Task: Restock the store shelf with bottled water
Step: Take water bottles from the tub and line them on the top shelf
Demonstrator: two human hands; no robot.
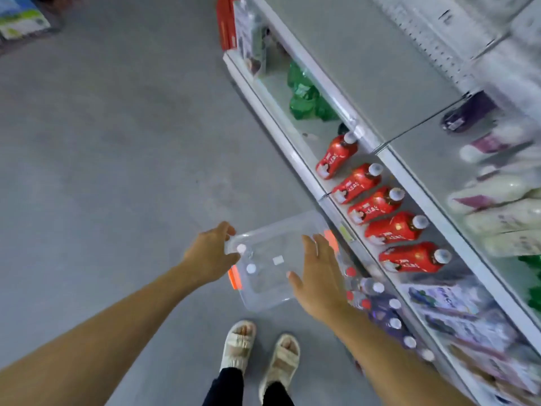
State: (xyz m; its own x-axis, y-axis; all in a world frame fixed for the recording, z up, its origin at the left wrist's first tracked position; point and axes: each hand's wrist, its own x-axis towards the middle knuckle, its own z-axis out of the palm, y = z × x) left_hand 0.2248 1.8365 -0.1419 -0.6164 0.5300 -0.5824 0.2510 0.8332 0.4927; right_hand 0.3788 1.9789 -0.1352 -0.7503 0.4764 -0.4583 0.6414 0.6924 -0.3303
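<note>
A clear plastic bin (263, 300) with orange handles sits on the grey floor beside the shelf. Two water bottles (251, 268) with white caps show inside it at the left. My left hand (209, 254) hangs over the bin's left rim with its fingers loosely curled; I cannot tell whether it touches the rim. My right hand (317, 276) is spread over the bin's right side, fingers straight and holding nothing. Right of the bin, on the bottom shelf (304, 168), stand clear water bottles (371, 287) with white and red caps.
Several red-labelled bottles (377, 203) line the bottom shelf, with green bottles (304, 98) further along. Pale packs (497, 197) lie on the shelf above. My sandalled feet (260, 347) stand just behind the bin. Grey floor stretches to the left.
</note>
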